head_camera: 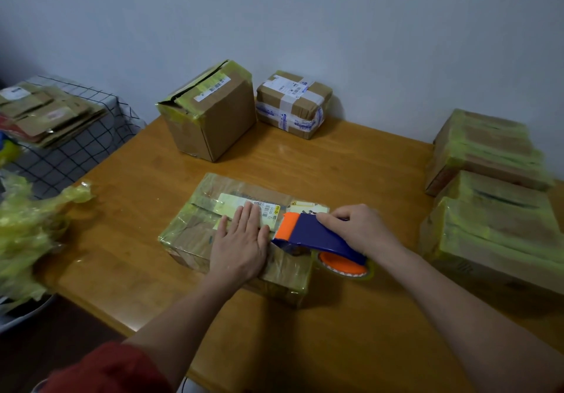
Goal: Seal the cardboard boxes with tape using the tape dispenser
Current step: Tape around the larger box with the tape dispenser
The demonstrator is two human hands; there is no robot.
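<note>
A flat cardboard box (195, 225) covered in yellowish tape, with a white label on top, lies in the middle of the wooden table (351, 173). My left hand (241, 240) presses flat on its top, fingers straight. My right hand (363, 231) grips a blue and orange tape dispenser (317, 237), whose front end rests on the box's right part just beside my left hand. The tape roll hangs past the box's right edge.
Two boxes stand at the back: a tall one (210, 112) with a split top and a small one (293, 104) with white tape. Several taped boxes (494, 197) are stacked at the right. Crumpled yellow tape (33, 231) lies at the left, flattened cardboard (48, 112) on a checked cloth behind it.
</note>
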